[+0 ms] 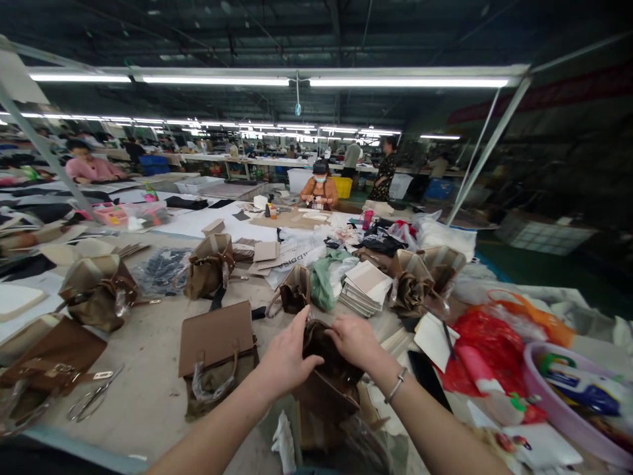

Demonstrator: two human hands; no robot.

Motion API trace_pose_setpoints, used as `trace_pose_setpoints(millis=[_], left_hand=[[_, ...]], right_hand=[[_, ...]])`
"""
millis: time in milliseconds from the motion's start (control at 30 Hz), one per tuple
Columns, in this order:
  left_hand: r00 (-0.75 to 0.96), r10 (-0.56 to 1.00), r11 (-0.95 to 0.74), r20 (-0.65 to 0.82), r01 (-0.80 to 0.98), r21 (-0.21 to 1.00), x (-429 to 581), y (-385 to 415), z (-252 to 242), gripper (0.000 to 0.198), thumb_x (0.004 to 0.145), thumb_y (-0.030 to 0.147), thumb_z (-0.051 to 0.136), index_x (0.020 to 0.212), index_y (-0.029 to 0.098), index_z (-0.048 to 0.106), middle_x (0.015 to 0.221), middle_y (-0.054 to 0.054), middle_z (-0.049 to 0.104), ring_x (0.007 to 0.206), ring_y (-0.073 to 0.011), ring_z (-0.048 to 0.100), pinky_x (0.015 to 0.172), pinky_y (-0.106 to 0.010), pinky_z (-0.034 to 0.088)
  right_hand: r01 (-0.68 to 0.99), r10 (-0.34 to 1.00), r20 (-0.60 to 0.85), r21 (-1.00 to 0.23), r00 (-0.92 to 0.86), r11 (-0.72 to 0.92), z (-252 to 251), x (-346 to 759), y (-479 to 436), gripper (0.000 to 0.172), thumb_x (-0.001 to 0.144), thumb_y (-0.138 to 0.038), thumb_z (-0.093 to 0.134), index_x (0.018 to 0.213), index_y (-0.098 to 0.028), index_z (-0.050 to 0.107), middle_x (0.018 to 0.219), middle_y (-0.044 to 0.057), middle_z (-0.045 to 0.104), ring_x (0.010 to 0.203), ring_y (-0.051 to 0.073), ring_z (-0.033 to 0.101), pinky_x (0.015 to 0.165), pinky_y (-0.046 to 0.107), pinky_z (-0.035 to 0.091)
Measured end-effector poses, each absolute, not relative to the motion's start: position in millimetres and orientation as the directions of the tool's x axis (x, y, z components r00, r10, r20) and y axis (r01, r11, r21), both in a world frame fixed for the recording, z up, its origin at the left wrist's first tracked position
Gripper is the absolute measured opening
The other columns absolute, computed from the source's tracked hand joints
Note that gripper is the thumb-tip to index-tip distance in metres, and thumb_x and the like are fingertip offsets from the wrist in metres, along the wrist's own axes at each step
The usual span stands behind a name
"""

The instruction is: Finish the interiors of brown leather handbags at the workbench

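The near brown bag (pixel 329 392) looks light and soft, best held by its mouth (pixel 340 366), which the right hand (pixel 357 338) grasps; the left hand (pixel 289 353), I can't tell.

light: overhead tubes (pixel 408 82), glaring white | roof (pixel 198 33): dark | right background: dim | edges: stretched, soft

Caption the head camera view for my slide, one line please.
Left hand and right hand at the mouth of an open brown bag, scissors lying on the cluttered worktable.
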State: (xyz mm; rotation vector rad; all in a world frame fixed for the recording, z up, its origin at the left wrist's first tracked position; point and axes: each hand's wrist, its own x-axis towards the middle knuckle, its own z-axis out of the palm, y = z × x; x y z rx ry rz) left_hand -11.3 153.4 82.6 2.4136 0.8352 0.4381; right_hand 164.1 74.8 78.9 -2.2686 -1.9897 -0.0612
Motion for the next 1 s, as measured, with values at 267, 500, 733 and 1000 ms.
trace_pose_setpoints(millis=[267, 500, 733, 1000], left_hand=[[0.917, 0.396, -0.689, -0.054, 0.336, 0.642, -11.2, 208.0, 86.2, 0.072, 0.068, 0.0, 0.043, 0.135, 0.023, 0.033, 0.107, -0.003, 0.067, 0.097, -0.0161, 0.061, 0.086, -0.026, 0.045], [0.925, 0.372, -0.805, 0.079, 0.279, 0.524, 7.3, 189.4, 89.5, 0.047, 0.064, 0.021, 0.067, 0.109, 0.024, 0.055, 0.105, -0.002, 0.064, 0.095, -0.0199, 0.06, 0.082, -0.027, 0.045], [0.912, 0.405, -0.792, 0.068, 0.312, 0.524, 25.4, 195.0, 75.9, 0.05, 0.07, 0.027, 0.065, 0.119, 0.028, 0.056, 0.104, 0.0, 0.068, 0.095, -0.0172, 0.061, 0.083, -0.024, 0.044], [0.941, 0.333, -0.866, 0.059, 0.28, 0.413, 39.6, 197.6, 80.7, 0.023, 0.07, 0.036, 0.066, 0.092, 0.031, 0.071, 0.087, 0.002, 0.072, 0.081, -0.0164, 0.063, 0.067, -0.02, 0.042]], right_hand=[[0.986, 0.985, 0.082, -0.086, 0.153, -0.146, 79.0, 165.9, 57.4, 0.03, 0.088, -0.038, 0.044, 0.077, -0.02, 0.065, 0.079, 0.005, 0.063, 0.073, 0.016, 0.058, 0.063, 0.026, 0.037], [0.972, 0.976, 0.064, -0.128, 0.208, -0.199, 76.7, 166.9, 47.0, 0.03, 0.088, -0.036, 0.043, 0.077, -0.02, 0.065, 0.078, 0.005, 0.063, 0.071, 0.017, 0.057, 0.061, 0.027, 0.036], [0.969, 0.98, 0.084, -0.188, 0.179, -0.161, 75.2, 169.1, 48.5, 0.03, 0.089, -0.036, 0.041, 0.082, -0.022, 0.066, 0.078, 0.004, 0.063, 0.076, 0.017, 0.057, 0.064, 0.027, 0.036], [0.974, 0.982, 0.104, -0.18, 0.157, -0.137, 73.8, 172.9, 46.4, 0.03, 0.088, -0.036, 0.043, 0.074, -0.02, 0.064, 0.073, 0.003, 0.061, 0.068, 0.015, 0.055, 0.06, 0.026, 0.034]])
